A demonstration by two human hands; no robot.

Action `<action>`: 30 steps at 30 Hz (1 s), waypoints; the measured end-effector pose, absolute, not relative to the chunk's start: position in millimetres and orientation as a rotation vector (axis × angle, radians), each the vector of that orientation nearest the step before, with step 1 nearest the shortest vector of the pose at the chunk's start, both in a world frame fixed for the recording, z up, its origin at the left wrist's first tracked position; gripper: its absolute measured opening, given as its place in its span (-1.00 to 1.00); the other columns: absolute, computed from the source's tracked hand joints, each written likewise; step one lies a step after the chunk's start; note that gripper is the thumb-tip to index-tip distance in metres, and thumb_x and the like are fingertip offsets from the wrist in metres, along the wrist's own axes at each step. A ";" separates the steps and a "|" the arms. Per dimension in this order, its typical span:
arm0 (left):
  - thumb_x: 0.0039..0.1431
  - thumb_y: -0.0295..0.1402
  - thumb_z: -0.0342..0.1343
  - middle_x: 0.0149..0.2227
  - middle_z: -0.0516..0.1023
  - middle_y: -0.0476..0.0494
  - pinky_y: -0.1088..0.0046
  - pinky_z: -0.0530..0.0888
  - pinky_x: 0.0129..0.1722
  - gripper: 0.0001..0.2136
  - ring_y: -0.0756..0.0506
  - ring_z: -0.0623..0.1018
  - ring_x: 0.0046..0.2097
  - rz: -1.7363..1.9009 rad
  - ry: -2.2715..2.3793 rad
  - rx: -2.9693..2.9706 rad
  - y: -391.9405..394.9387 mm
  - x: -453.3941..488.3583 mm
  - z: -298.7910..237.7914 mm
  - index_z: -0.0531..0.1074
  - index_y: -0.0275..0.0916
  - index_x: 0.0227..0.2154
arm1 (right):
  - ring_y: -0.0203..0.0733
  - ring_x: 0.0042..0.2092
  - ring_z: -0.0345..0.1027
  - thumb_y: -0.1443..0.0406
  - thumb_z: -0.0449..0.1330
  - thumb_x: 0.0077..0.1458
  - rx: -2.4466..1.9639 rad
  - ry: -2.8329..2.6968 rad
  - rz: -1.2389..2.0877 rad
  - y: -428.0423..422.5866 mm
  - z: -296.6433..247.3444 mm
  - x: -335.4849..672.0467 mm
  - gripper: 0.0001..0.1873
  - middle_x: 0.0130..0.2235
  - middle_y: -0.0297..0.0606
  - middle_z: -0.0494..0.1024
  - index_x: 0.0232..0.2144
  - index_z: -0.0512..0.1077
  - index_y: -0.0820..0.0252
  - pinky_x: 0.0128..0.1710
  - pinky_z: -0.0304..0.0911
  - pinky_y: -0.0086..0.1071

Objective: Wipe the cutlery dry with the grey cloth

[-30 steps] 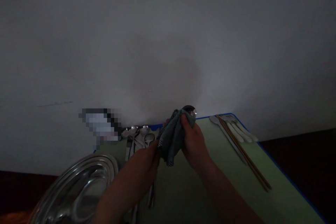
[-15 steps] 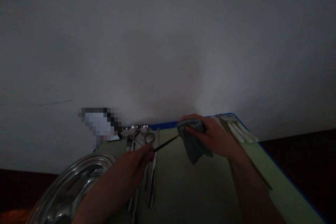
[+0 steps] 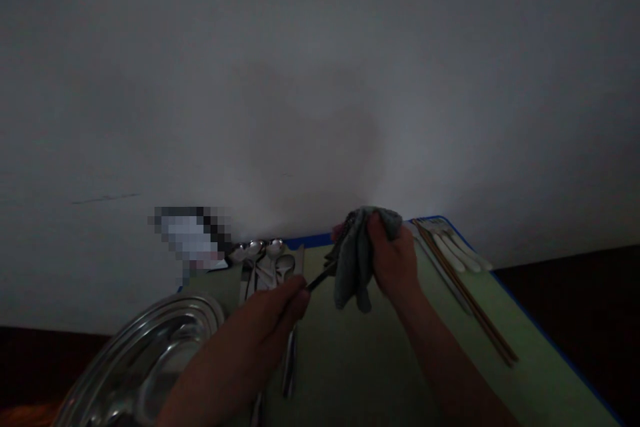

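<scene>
My left hand (image 3: 280, 307) is closed around the end of a slim metal utensil (image 3: 321, 276), which slants up to the right. Its other end goes into a grey-green cloth (image 3: 356, 260), so its kind is hard to make out. My right hand (image 3: 395, 257) grips the cloth, thumb on top, folded around that far end. Under and beyond my left hand lie several metal spoons (image 3: 275, 248) and a table knife (image 3: 290, 353). To the right of my right hand are a pair of wooden chopsticks (image 3: 473, 300) and another knife (image 3: 445, 277).
A round metal tray (image 3: 205, 303) with compartments stands at the lower left. Several forks with pale handles (image 3: 457, 250) lie at the back right of the green, blue-edged tabletop (image 3: 360, 367). A blurred-out object (image 3: 190, 237) leans against the wall (image 3: 320, 80) at the back left.
My right hand has turned, and the cloth is now bunched around the utensil's far end. My left hand has shifted slightly right with the utensil. More of the knife and chopsticks shows.
</scene>
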State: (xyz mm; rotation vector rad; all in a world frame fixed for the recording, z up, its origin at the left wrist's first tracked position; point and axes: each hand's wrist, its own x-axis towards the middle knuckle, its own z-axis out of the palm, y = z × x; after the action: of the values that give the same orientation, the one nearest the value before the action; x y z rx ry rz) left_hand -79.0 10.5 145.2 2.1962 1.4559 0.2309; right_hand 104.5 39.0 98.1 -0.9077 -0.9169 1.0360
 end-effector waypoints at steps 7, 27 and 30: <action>0.20 -0.23 -0.27 -0.34 0.56 -0.10 0.42 0.43 -0.30 -0.67 -0.11 0.53 -0.29 0.168 1.443 2.193 9.0 -65.1 153.6 0.41 -0.15 -0.25 | -0.12 -0.31 0.47 -0.04 -0.01 0.02 -0.928 -0.520 1.067 42.8 89.8 76.0 -0.54 -0.41 -0.16 0.56 -0.37 0.42 0.21 -0.39 0.38 -0.31; 0.20 -0.20 -0.21 -0.39 0.55 -0.02 0.47 0.41 -0.33 -0.72 -0.08 0.53 -0.33 0.257 1.403 2.193 18.6 -78.4 148.5 0.40 -0.13 -0.35 | -0.23 -0.26 0.42 0.23 0.14 -0.02 -0.936 -1.296 1.229 39.4 101.2 145.9 -0.69 -0.24 -0.22 0.54 -0.17 0.39 0.16 -0.21 0.34 -0.28; 0.18 -0.19 -0.15 -0.24 0.55 -0.05 0.43 0.41 -0.21 -0.73 -0.12 0.52 -0.21 0.356 1.472 2.229 21.3 -90.8 142.9 0.40 -0.14 -0.23 | -0.24 -0.27 0.42 0.23 0.14 -0.01 -1.019 -1.413 1.146 37.3 105.2 156.9 -0.69 -0.25 -0.24 0.53 -0.16 0.39 0.15 -0.24 0.35 -0.29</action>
State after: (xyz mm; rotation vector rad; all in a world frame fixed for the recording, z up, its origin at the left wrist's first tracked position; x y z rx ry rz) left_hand -90.8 21.3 142.9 2.2286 1.4718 0.3562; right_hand 156.9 37.3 105.2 -1.0186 -1.4126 1.1459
